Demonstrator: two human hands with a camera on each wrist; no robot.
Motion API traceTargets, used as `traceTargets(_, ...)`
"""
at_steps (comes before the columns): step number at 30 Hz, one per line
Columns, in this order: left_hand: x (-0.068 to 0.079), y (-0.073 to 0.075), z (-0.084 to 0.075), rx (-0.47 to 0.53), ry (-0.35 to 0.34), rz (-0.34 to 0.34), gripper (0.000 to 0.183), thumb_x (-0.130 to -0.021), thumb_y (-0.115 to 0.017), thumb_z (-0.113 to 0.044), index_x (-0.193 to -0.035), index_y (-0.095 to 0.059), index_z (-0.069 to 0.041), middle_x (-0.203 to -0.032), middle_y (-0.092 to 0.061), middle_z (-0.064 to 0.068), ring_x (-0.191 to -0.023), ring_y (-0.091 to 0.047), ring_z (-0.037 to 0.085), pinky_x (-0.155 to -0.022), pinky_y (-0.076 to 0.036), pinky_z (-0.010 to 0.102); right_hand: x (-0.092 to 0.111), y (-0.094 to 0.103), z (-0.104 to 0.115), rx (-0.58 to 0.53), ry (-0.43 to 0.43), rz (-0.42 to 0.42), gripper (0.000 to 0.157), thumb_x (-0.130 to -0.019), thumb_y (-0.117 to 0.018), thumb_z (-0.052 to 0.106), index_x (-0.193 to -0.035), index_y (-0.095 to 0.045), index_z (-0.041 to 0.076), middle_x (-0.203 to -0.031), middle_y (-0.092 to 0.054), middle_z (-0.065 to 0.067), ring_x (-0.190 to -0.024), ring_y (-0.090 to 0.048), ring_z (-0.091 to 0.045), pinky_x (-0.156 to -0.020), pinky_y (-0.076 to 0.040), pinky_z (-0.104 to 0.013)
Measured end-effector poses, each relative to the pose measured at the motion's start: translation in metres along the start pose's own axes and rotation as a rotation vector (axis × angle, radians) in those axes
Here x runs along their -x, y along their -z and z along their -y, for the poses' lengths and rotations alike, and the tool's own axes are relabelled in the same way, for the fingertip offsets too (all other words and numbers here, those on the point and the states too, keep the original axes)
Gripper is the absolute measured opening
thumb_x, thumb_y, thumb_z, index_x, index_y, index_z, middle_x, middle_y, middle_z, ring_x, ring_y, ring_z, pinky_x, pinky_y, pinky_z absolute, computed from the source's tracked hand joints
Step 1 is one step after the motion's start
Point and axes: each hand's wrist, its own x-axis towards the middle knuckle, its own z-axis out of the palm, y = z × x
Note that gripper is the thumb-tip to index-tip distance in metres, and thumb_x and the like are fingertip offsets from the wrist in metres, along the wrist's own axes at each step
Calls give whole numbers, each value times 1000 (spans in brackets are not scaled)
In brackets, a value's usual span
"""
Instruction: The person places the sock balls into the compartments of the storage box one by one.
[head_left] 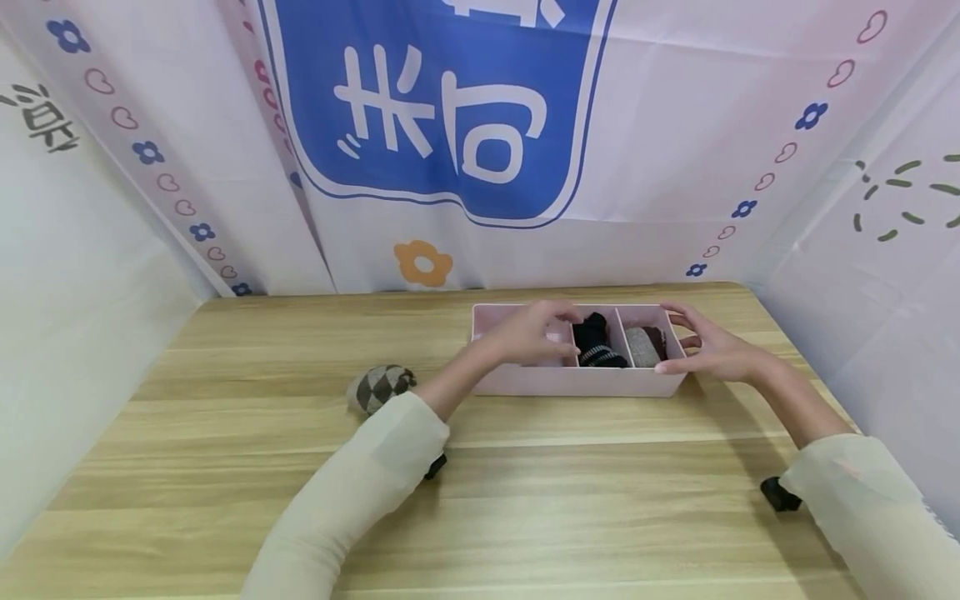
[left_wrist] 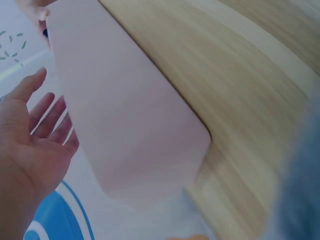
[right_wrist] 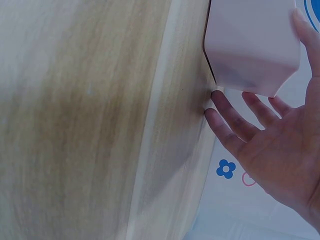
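Observation:
A long pink divided box [head_left: 570, 382] stands on the table. My left hand [head_left: 528, 335] hovers over its left compartment, fingers loosely bent and thumb tip beside the divider, gripping nothing. In the left wrist view that hand shows spread fingers past the box rim. A black rolled sock [head_left: 592, 337] with pale stripes fills the middle compartment. The right compartment holds a grey and brown rolled sock [head_left: 642, 346]. At the box's right end is my right hand [head_left: 716, 348], its thumb along the near corner and its extended fingers against the end wall, as the right wrist view also shows.
A rolled sock with a grey-brown diamond pattern [head_left: 382, 388] lies on the wooden table [head_left: 585, 500], left of the box and partly behind my left forearm. Printed cloth [head_left: 652, 150] hangs behind the table. Small black objects [head_left: 780, 494] show beside both sleeves.

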Motion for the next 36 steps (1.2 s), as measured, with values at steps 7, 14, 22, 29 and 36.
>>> traceTargets(7,28,14,11,76,-1,-83,44,-96,-73,-11,-134,-61,6,-136,-64,20,-131,-56,36,-111,-46,48,0,0,-2,9,-4,0,102,-90,-78,19,-164,-9,6,-162,-20,-37,-132,-47,-58,-104,-44,-63)
traceTargets(14,54,25,22,30,-11,-115,42,-95,-73,-11,-131,-63,9,-132,-65,24,-126,-59,41,-109,-47,51,0,-1,-2,6,-4,-1,103,-90,-78,19,-164,-8,6,-162,-19,-37,-132,-46,-58,-104,-43,-65)
traceTargets(22,86,39,37,8,-30,-190,42,-93,-75,-11,-130,-64,6,-130,-67,22,-125,-60,38,-108,-47,55,3,-1,-4,4,-8,-5,102,-90,-78,18,-164,-8,7,-162,-19,-37,-133,-45,-59,-104,-43,-64)
traceTargets(29,117,47,52,-50,44,-222,39,-93,-74,-13,-126,-66,6,-126,-69,21,-122,-60,39,-104,-49,55,3,-1,-4,7,-5,0,102,-91,-78,20,-164,-7,6,-162,-18,-37,-134,-43,-60,-105,-42,-67)
traceTargets(36,146,51,58,-84,85,-187,36,-93,-77,-10,-123,-67,5,-124,-69,20,-119,-62,38,-103,-50,55,0,0,-2,9,-4,3,103,-91,-78,20,-164,-6,6,-162,-18,-37,-135,-40,-61,-106,-41,-69)
